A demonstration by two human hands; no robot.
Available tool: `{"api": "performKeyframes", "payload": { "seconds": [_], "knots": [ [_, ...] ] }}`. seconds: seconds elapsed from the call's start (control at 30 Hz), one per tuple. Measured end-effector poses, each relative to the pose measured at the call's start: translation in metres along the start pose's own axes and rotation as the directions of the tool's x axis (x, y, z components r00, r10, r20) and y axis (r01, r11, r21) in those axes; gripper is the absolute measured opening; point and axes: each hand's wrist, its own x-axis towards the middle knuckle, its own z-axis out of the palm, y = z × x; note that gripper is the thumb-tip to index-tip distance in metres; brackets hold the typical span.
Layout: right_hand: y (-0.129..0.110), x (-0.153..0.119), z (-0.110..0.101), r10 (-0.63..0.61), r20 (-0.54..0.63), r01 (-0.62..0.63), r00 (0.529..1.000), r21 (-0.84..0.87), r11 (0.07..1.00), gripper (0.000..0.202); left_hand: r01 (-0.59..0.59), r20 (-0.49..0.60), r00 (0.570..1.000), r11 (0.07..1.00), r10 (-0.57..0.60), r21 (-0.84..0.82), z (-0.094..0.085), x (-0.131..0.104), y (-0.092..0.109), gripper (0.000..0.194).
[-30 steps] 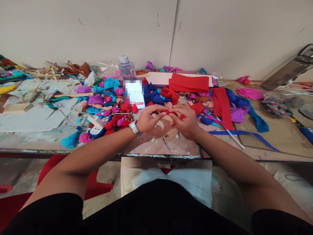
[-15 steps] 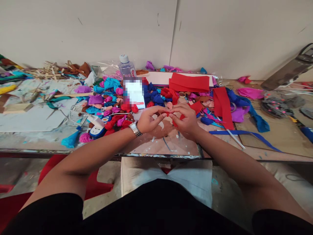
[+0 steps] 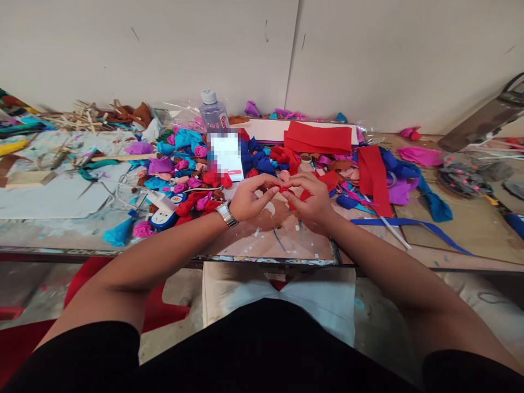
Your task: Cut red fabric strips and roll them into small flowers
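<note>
A small piece of red crepe paper [image 3: 286, 191] is pinched between the fingertips of both hands above the near part of the table. My left hand [image 3: 254, 201] comes from the left, a silver watch on its wrist. My right hand [image 3: 310, 199] meets it from the right, and part of the red paper hangs beneath its fingers. Just behind the fingertips shows a pale pink rolled piece [image 3: 284, 175]. Folded red strips [image 3: 317, 137] lie farther back, and another red strip [image 3: 374, 180] is to the right of my right hand.
A phone [image 3: 229, 158] leans among coloured paper pieces, a water bottle [image 3: 213, 113] behind it. A power strip [image 3: 164, 218] with cables lies left. A blue strip [image 3: 413, 222] crosses the table at right; a dark bottle [image 3: 478, 121] leans at far right.
The fingertips have shifted slightly around the red paper, and more of it shows between them. Both hands remain in nearly the same place.
</note>
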Motion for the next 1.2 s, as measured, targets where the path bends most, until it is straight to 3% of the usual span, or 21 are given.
{"api": "performKeyframes", "payload": {
  "seconds": [0.2,0.47,0.7,0.87,1.0,1.2],
  "knots": [
    [0.004,0.0,0.001,-0.003,-0.007,0.002,1.0,-0.026,1.0,0.024,0.05,0.031,0.998,0.999,-0.05,0.003,0.0,-0.003,-0.004,0.029],
    [0.002,0.0,0.001,0.034,-0.004,-0.034,0.999,-0.027,0.999,0.029,0.031,0.077,0.997,0.998,-0.026,-0.054,0.002,-0.005,0.0,0.03],
    [0.003,0.0,0.002,0.048,0.008,-0.048,0.999,-0.026,0.999,0.033,-0.024,0.117,0.993,1.0,0.023,0.0,-0.001,-0.004,0.003,0.032],
    [0.004,0.0,0.003,0.066,0.009,-0.066,0.998,-0.021,0.998,0.035,0.044,0.162,0.986,0.998,-0.038,-0.036,0.001,-0.007,-0.002,0.039],
    [0.006,0.0,0.003,0.095,0.0,-0.095,0.995,0.004,0.995,0.035,0.025,0.162,0.987,0.999,-0.017,-0.047,0.002,-0.008,-0.009,0.045],
    [0.012,-0.003,0.006,0.029,0.007,-0.029,1.0,-0.004,1.0,0.034,0.075,0.202,0.978,0.99,-0.05,-0.118,0.002,-0.009,-0.011,0.062]
  ]
}}
